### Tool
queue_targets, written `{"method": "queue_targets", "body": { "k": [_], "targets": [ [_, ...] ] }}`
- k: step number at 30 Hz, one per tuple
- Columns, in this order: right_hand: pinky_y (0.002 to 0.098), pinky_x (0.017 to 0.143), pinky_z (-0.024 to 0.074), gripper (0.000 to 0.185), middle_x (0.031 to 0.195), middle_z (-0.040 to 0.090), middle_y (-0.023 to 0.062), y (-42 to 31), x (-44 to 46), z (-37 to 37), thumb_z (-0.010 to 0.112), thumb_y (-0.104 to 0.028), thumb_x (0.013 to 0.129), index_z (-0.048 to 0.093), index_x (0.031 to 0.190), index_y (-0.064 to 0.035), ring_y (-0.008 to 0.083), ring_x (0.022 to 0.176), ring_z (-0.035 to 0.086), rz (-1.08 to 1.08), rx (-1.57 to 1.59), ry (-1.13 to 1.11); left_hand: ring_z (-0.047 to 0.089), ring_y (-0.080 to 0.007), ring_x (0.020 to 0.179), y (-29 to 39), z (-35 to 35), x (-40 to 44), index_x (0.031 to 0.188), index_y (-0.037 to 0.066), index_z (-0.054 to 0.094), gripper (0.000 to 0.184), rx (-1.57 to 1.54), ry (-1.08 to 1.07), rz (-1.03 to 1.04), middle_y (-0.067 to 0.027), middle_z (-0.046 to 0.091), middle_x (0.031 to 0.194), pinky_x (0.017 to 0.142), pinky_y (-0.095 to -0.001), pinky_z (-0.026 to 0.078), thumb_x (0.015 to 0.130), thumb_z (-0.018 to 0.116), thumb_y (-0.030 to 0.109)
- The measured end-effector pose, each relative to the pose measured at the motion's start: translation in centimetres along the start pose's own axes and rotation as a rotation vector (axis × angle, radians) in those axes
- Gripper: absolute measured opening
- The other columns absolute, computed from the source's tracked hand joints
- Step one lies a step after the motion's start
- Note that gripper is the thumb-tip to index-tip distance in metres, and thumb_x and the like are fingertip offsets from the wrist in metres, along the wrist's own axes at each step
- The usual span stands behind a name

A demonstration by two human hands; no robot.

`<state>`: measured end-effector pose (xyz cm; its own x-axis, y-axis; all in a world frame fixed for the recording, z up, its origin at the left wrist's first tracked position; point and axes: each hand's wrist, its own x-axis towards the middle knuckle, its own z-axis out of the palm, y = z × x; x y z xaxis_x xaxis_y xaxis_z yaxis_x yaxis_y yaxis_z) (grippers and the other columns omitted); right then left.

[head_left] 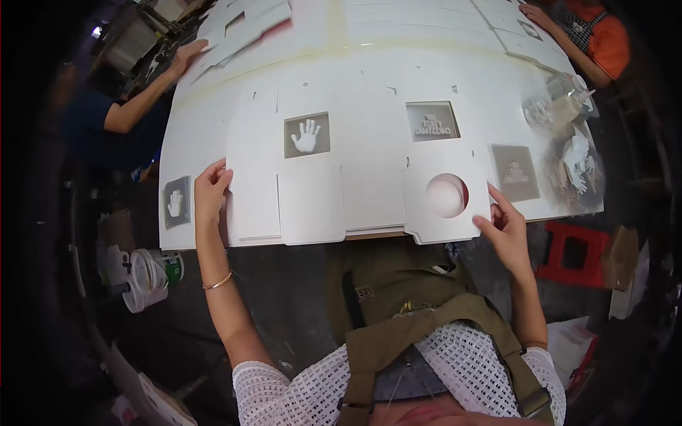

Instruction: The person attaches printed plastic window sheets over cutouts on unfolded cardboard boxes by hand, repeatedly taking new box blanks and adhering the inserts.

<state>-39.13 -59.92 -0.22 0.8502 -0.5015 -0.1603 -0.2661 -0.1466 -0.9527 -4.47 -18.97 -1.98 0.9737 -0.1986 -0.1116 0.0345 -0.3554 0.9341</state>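
Note:
A flat white die-cut cardboard sheet [312, 206] with square and round cut-outs lies along the near edge of the table. My left hand [212, 192] pinches its left edge. My right hand [506, 231] grips the right edge near the round hole, thumb on top. Through one square cut-out shows a grey panel with a white handprint [307, 135]; through another, a grey panel with raised mirrored lettering [432, 122]. Left of my left hand lies a small grey handprint plate [177, 202]. A grey lettered plate [516, 172] lies beyond my right hand.
A clear plastic bottle [561, 103] and white hand-shaped cut-outs [579, 163] sit at the table's right. Co-workers' hands rest at the far left [189, 55] and far right [534, 14]. Below stand a white bucket [145, 280] and a red stool [575, 252].

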Motion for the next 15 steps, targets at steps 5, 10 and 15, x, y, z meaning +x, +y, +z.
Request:
{"method": "queue_targets", "body": {
  "k": [5,10,15],
  "targets": [
    [0.0218,0.053,0.0387,0.061,0.065,0.053,-0.0029,0.9,-0.3,0.8,0.067,-0.004,0.081,0.044,0.138,-0.0034,0.0073,0.056,0.048,-0.053,-0.257,0.066,0.045,-0.0041,0.067,-2.8,-0.9,1.1,0.120,-0.004,0.059,0.035,0.146,0.024,0.108,0.0037,0.056,0.079,0.058,-0.0177,0.038,0.086,0.063,0.004],
    [0.0426,0.052,0.0467,0.059,0.062,0.061,0.0129,-1.1,-0.8,0.7,0.058,-0.037,0.088,0.042,0.137,-0.0090,0.0329,0.057,0.061,-0.083,-0.996,-0.003,0.058,-0.0138,0.085,-5.6,-2.3,2.4,0.120,-0.004,0.059,0.033,0.291,0.002,0.233,-0.0080,0.064,0.099,0.078,-0.0257,0.048,0.087,0.059,0.003],
    [0.0448,0.056,0.0471,0.040,0.067,0.063,0.0121,-0.4,-0.4,-1.1,0.053,-0.036,0.091,0.054,0.123,-0.0112,0.0344,0.064,0.062,-0.091,-0.915,0.002,0.057,-0.0083,0.071,-7.0,-3.8,4.6,0.120,-0.003,0.059,0.035,0.153,-0.019,0.025,-0.0053,0.066,0.091,0.058,-0.0169,0.045,0.090,0.061,0.014]
  ]
}}
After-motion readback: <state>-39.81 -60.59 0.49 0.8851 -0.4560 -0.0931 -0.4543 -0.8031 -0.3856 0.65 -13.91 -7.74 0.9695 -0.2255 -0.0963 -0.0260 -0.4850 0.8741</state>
